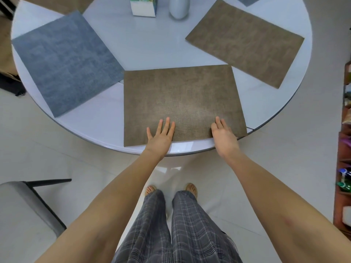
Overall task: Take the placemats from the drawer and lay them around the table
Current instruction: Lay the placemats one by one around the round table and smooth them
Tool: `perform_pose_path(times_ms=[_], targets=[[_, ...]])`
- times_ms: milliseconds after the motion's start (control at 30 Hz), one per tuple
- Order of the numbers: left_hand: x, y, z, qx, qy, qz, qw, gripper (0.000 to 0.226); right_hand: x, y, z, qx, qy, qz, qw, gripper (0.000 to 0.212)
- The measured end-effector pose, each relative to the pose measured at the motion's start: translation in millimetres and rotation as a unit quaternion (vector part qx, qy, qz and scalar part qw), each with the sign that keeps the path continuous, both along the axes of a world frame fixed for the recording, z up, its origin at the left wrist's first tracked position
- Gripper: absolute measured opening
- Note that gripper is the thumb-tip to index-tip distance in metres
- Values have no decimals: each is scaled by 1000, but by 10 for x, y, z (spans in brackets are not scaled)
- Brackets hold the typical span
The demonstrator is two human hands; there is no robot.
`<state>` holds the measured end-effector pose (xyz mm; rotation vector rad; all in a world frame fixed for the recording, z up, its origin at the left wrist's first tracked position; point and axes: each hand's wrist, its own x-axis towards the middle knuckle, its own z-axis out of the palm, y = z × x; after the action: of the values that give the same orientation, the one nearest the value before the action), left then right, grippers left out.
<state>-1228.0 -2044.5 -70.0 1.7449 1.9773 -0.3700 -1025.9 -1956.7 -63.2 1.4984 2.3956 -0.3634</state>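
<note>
A brown placemat (182,99) lies flat at the near edge of the round white table (148,48). My left hand (161,135) rests palm down on its near edge, fingers spread. My right hand (223,133) lies flat on the mat's near right part. A blue-grey placemat (64,61) lies to the left, its corner touching the near brown mat. A second brown placemat (245,40) lies at the right. At the top edge, corners of another brown mat (62,3) and another blue-grey mat (247,0) show.
A white and green box (143,6) and a pale grey vase (179,7) stand at the table's middle. A grey chair (24,211) stands at the lower left. Wooden shelves with bottles (344,168) run along the right edge.
</note>
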Motion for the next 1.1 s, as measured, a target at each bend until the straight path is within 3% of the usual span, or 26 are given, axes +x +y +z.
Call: perform_pose_path(times_ms=[700, 1100], targets=[[-47, -29, 18, -9, -20, 37, 999, 92, -39, 21, 10, -6, 15, 16, 1000, 64], [-10, -26, 27, -21, 1, 27, 999, 87, -73, 18, 58, -32, -28, 30, 999, 68]])
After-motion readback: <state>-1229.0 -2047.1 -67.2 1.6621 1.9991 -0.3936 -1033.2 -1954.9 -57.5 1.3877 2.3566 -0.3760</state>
